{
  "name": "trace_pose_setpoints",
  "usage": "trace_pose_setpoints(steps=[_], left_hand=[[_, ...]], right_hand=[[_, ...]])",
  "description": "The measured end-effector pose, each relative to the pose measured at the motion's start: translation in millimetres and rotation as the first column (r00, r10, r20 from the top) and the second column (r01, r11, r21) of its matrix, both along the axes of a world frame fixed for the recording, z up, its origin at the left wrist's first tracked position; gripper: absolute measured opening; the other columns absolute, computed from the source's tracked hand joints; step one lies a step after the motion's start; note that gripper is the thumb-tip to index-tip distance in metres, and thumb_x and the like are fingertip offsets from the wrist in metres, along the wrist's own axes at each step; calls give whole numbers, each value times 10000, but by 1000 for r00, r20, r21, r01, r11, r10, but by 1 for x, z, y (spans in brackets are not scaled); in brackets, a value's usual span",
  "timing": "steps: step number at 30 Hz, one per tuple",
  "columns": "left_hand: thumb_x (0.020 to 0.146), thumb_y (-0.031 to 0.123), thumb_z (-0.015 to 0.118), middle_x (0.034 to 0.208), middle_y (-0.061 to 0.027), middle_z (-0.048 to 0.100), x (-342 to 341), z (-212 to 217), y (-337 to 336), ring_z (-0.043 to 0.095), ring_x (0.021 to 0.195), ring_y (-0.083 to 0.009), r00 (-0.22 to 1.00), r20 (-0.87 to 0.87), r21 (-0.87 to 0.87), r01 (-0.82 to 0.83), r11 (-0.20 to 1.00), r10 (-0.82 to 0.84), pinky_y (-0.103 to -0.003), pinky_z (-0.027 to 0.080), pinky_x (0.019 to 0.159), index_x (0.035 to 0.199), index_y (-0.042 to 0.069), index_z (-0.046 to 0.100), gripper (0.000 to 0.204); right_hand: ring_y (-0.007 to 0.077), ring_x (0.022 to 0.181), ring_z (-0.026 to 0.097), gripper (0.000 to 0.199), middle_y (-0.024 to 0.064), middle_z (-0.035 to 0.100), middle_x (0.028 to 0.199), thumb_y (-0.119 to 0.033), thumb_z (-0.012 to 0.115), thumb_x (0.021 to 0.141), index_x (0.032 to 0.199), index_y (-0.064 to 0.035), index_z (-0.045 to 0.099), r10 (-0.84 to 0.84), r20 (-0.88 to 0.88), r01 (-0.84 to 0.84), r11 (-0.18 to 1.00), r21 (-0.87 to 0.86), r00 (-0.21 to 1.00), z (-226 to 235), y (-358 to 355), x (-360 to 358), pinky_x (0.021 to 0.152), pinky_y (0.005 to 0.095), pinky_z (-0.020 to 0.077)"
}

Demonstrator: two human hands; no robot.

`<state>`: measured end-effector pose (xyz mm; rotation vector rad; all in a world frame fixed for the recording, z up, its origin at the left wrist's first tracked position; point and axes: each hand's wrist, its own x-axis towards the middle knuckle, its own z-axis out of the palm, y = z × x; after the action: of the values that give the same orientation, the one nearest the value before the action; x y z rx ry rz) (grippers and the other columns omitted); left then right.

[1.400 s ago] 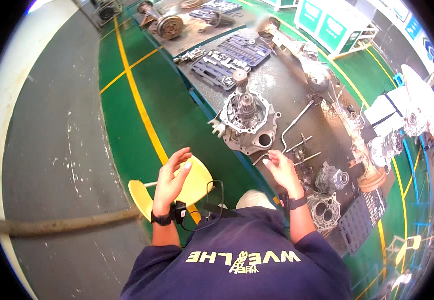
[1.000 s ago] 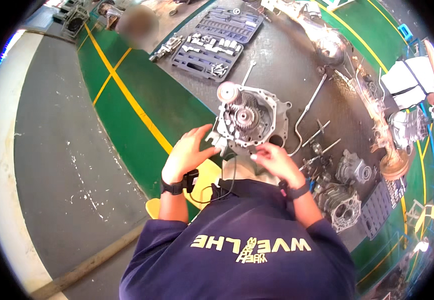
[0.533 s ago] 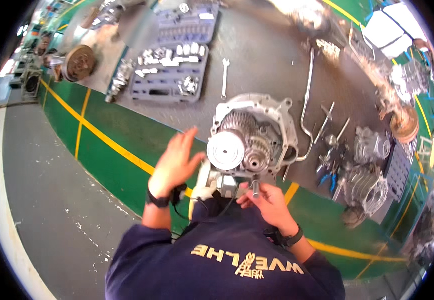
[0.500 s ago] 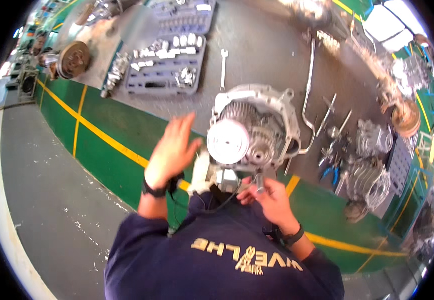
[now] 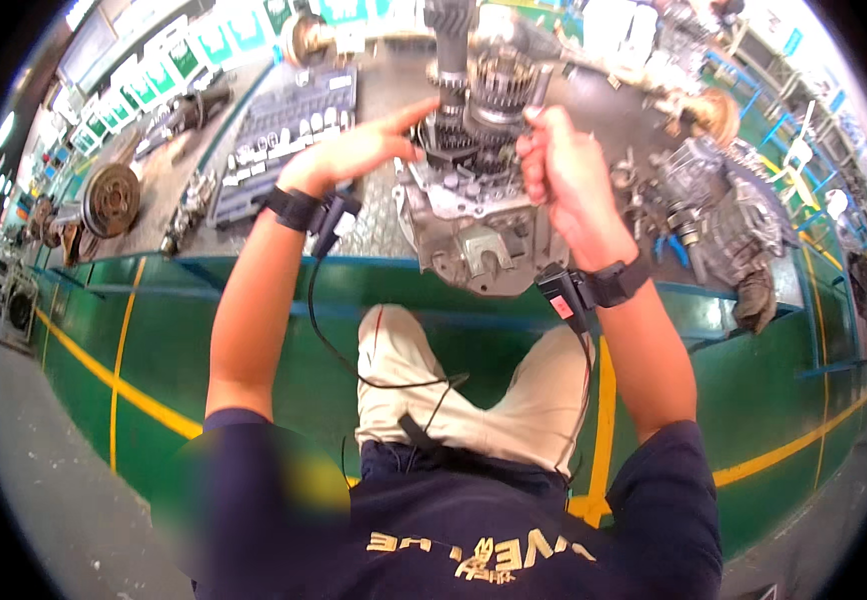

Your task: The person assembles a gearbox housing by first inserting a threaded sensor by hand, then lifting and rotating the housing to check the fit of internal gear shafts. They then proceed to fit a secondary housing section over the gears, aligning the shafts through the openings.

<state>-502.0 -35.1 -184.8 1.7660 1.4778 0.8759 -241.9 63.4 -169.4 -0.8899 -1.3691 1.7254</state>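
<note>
A gearbox housing [image 5: 479, 245] stands at the bench's front edge, with toothed gears rising out of it. A tall gear shaft [image 5: 451, 70] stands at the left of the gear group, and a wide gear [image 5: 504, 88] sits to its right. My left hand [image 5: 359, 150] is open beside the shaft, fingers stretched toward it; whether they touch it I cannot tell. Right of the gears, my right hand [image 5: 569, 165] is closed with curled fingers. A slim grey metal piece [image 5: 542, 85] shows just above its thumb; what the fingers hold is hidden.
An opened socket set case [image 5: 284, 145] lies on the bench to the left, near a round brake drum or hub [image 5: 111, 200]. Blue-handled pliers [image 5: 672, 247] and other gearbox castings [image 5: 744, 235] lie to the right. A cable [image 5: 319, 330] hangs from my left wrist.
The view has tilted up toward the bench's far side. Both my hands have gone from the housing's near side to beside the upright gears. The small metal cylinder at my right hand no longer shows clearly.
</note>
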Motion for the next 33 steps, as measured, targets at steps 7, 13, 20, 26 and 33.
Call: trace_pose_setpoints(steps=[7,13,20,26,33], left_hand=[[1005,399,666,1729,-232,300,58,48,-50,287,1608,-302,994,-81,-85,-87,993,80,-376,227,1304,1661,-67,237,912],[1044,271,628,1695,-226,374,60,24,-42,352,1573,-290,991,3,14,-134,991,134,-394,286,1279,1639,-61,316,750],[1072,114,549,1424,-175,668,28,-11,-7,598,1355,-256,931,-198,140,-282,949,306,-380,438,1172,1474,-48,552,434],[970,151,748,1215,-188,766,20,1,-11,734,1167,-251,870,-290,197,-352,915,398,-363,555,1019,1285,-13,697,358],[855,141,858,915,-72,778,31,4,-5,671,690,-143,883,-258,276,-321,906,391,-319,527,673,1146,46,768,319]], right_hand=[[125,452,483,428,21,568,598,-436,666,967,801,-41,651,76,-7,-76,997,16,997,5,7,7,441,285,377],[138,456,513,426,33,577,598,-421,654,981,804,-34,643,44,-43,-41,997,59,998,-6,7,-1,439,291,388],[128,434,483,427,23,559,574,-415,668,987,760,-56,626,125,-42,-121,988,98,991,-3,10,-1,418,279,377],[116,478,598,512,31,646,600,-528,653,1024,799,-68,662,366,130,-387,889,243,922,7,28,14,448,251,425],[77,668,664,428,34,706,753,-438,720,1022,890,-31,703,327,373,-473,773,423,868,22,63,41,597,226,514]])
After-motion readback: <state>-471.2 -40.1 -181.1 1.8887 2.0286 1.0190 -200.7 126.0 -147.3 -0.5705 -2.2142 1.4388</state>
